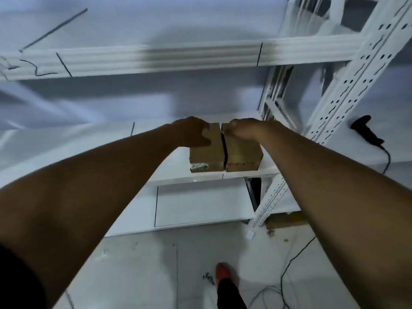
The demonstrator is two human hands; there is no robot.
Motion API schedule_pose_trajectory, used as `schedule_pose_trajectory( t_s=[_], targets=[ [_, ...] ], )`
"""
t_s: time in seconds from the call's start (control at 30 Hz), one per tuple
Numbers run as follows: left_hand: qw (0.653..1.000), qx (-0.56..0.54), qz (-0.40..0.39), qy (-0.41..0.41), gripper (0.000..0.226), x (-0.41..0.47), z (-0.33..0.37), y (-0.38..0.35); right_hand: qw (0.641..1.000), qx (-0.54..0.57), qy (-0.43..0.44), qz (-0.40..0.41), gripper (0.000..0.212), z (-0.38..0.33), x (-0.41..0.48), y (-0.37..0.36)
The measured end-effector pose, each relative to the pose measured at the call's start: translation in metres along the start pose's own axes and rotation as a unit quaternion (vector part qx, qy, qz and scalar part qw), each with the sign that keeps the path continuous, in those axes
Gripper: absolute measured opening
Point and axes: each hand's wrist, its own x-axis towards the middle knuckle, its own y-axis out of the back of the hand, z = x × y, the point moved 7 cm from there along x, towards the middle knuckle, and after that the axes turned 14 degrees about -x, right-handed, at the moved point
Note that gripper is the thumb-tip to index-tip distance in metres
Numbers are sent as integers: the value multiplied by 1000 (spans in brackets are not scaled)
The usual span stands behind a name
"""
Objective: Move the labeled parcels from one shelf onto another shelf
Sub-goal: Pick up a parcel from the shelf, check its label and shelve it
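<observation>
Two brown cardboard parcels sit side by side on the middle shelf of the white rack, close to its front edge and near the perforated upright; a thin dark gap runs between them. My left hand is closed over the far top edge of the left parcel, thumb on the near side, fingers curled behind; my right hand is closed the same way over the far top of the right parcel. Both arms are stretched well forward; frame is motion-blurred, so finger detail is poor; whether the boxes rest on the shelf or are just lifted, I cannot tell.

Label: a green and white patch shows on the front face of the left parcel, low down; the right parcel has small reddish marks on its front; text unreadable.

Judgement on the step: I am gripping one box per hand for the transfer. To do it well: hold each box firmly between thumb and fingers, since a one-handed top grip can let a box swing; keep the two pressed together for mutual support; lift clear of the shelf lip before drawing back; mind the upper shelf beam overhead. The shelf below looks free; watch the cable on the floor when stepping.
</observation>
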Motion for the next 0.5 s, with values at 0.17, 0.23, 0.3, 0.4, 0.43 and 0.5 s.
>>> schedule_pose_trajectory(
  t_s=[0.17, 0.23, 0.3, 0.4, 0.43, 0.5],
  targets=[
    [993, -34, -55, 102, 80, 63, -8, -37, 996, 64, -17, -59, 62, 35, 74, -29],
    [986, -66, -45, 144, 75, 90, -18, -58, 992, 89, -56, -74, 63, 53, 104, -48],
    [976, -121, -31, 180, 74, 117, -32, -85, 990, 85, -74, -86, 68, 67, 130, -74],
    [968, -129, -9, 216, 86, 139, -38, -115, 989, 90, -51, -105, 79, 68, 156, -102],
    [966, -117, 2, 230, 86, 143, -38, -119, 992, 73, -35, -99, 82, 67, 161, -105],
    [966, -103, 28, 234, 80, 149, -35, -120, 996, 35, 2, -86, 85, 63, 168, -104]
  ],
)
